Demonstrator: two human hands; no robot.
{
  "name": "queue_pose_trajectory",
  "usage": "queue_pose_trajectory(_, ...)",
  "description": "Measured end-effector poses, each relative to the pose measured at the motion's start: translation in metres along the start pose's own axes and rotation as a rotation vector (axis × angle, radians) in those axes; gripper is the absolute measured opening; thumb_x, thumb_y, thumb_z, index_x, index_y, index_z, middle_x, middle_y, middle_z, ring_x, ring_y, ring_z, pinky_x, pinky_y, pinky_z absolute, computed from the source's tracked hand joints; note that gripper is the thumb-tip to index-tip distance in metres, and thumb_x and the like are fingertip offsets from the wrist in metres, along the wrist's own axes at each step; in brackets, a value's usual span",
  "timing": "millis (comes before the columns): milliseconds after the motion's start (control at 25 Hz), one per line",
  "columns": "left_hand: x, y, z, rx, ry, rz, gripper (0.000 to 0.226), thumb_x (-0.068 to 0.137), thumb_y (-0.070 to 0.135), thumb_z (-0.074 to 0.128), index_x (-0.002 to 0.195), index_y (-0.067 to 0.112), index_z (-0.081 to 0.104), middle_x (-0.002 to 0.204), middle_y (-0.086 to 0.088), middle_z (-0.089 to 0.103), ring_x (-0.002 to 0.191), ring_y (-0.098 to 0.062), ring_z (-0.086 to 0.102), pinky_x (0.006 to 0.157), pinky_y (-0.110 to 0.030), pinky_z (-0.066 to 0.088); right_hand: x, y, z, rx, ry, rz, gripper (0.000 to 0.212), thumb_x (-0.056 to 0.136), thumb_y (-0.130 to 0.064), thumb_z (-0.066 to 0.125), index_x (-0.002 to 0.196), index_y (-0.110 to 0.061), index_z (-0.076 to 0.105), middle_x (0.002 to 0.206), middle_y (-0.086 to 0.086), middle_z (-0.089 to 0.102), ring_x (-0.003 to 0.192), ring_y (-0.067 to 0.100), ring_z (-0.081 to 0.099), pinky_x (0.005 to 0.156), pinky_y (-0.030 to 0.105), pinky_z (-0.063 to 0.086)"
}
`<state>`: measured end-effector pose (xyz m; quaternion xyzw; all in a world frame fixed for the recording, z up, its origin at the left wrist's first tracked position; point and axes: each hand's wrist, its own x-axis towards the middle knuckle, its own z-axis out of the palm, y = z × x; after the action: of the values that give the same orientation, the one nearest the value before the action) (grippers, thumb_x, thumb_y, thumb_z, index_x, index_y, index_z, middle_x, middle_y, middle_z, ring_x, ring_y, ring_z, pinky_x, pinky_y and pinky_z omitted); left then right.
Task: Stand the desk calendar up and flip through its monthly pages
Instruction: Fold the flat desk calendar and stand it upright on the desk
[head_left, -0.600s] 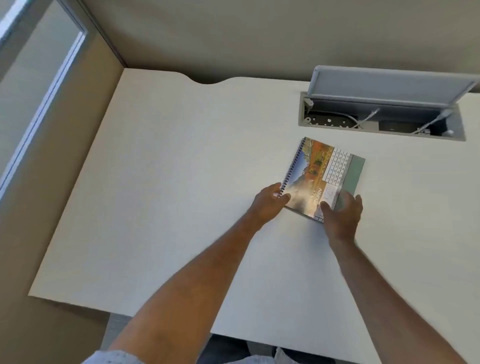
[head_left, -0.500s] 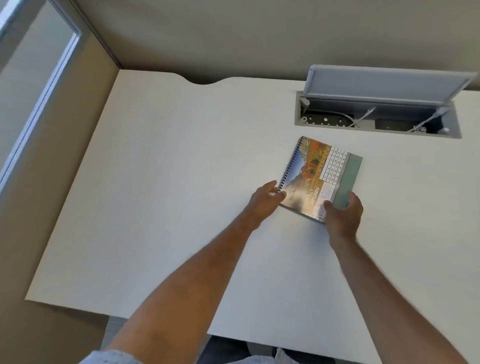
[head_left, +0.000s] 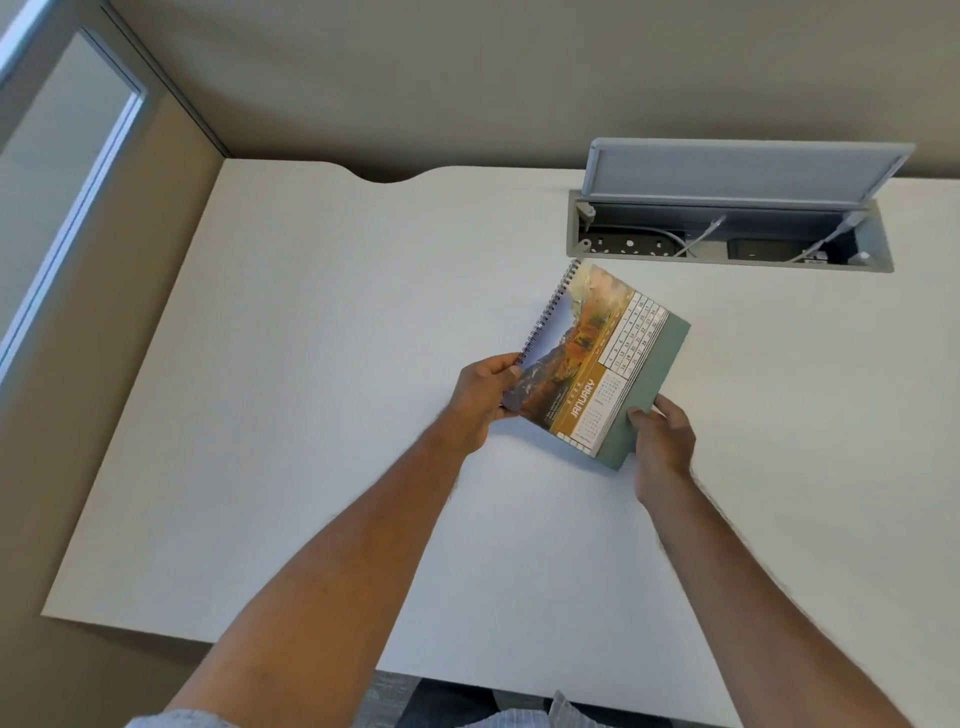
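Observation:
A spiral-bound desk calendar (head_left: 597, 358) is held folded flat above the white desk (head_left: 311, 415), tilted, its wire binding at the left. Its top page shows a landscape photo, the word JANUARY and a date grid; a green card base sticks out along the right side. My left hand (head_left: 480, 397) pinches the near corner at the binding. My right hand (head_left: 662, 441) grips the near corner of the green base.
A cable box (head_left: 727, 244) is sunk into the desk at the back right, its grey lid (head_left: 743, 169) standing open, with sockets and white cables inside. A beige wall runs behind the desk. A partition with a window stands on the left.
Both hands have taken hold of the calendar and lifted it off the desk toward me. It lay flat before and is now tilted in the air.

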<state>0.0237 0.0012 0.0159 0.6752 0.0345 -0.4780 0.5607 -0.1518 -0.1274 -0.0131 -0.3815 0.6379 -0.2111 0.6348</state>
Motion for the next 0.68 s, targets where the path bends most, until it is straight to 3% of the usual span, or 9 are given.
queue_pose_trajectory(160, -0.01, 0.032, -0.018, 0.148, 0.068, 0.152, 0.028, 0.105, 0.014, 0.055, 0.129, 0.005, 0.065, 0.096, -0.006, 0.073, 0.072, -0.008, 0.069, 0.062, -0.025, 0.057, -0.007, -0.023, 0.001, -0.178, 0.09, -0.23, 0.063, 0.088, -0.013, 0.072, 0.145, -0.018, 0.046, 0.148, 0.009, 0.049, 0.123, 0.025, 0.056, 0.095, 0.036, 0.051)
queue_pose_trajectory(280, -0.026, 0.053, -0.04, 0.235, 0.062, 0.263, 0.024, 0.106, 0.011, 0.052, 0.126, 0.006, 0.065, 0.097, -0.004, 0.072, 0.079, -0.008, 0.07, 0.063, -0.019, 0.058, -0.012, -0.042, 0.007, -0.267, 0.022, -0.443, 0.071, 0.09, -0.021, 0.07, 0.153, -0.022, 0.039, 0.157, 0.006, 0.042, 0.14, 0.023, 0.042, 0.101, 0.035, 0.045)
queue_pose_trajectory(440, -0.043, 0.062, -0.068, 0.374, 0.072, 0.339, 0.024, 0.107, 0.01, 0.048, 0.122, 0.01, 0.067, 0.104, -0.004, 0.072, 0.09, -0.013, 0.072, 0.071, -0.023, 0.062, -0.025, -0.049, 0.033, -0.373, -0.299, -0.466, 0.044, 0.096, -0.022, 0.06, 0.139, -0.028, 0.059, 0.135, -0.005, 0.065, 0.123, 0.018, 0.061, 0.099, 0.039, 0.054)
queue_pose_trajectory(560, -0.05, 0.064, -0.09, 0.41, 0.161, 0.396, 0.026, 0.107, 0.008, 0.049, 0.124, 0.008, 0.068, 0.12, -0.012, 0.069, 0.103, -0.021, 0.07, 0.071, -0.022, 0.061, -0.034, -0.045, 0.056, -0.37, -0.325, -0.472, 0.024, 0.1, -0.027, 0.061, 0.123, -0.022, 0.069, 0.116, -0.006, 0.071, 0.113, 0.022, 0.067, 0.092, 0.041, 0.057)
queue_pose_trajectory(680, -0.058, 0.07, -0.109, 0.396, 0.27, 0.483, 0.026, 0.106, 0.004, 0.048, 0.12, 0.006, 0.07, 0.118, -0.004, 0.062, 0.113, -0.023, 0.064, 0.083, -0.03, 0.063, -0.037, -0.043, 0.078, -0.361, -0.389, -0.443, 0.016, 0.1, -0.02, 0.062, 0.114, -0.021, 0.07, 0.117, 0.001, 0.07, 0.111, 0.022, 0.067, 0.079, 0.028, 0.052)
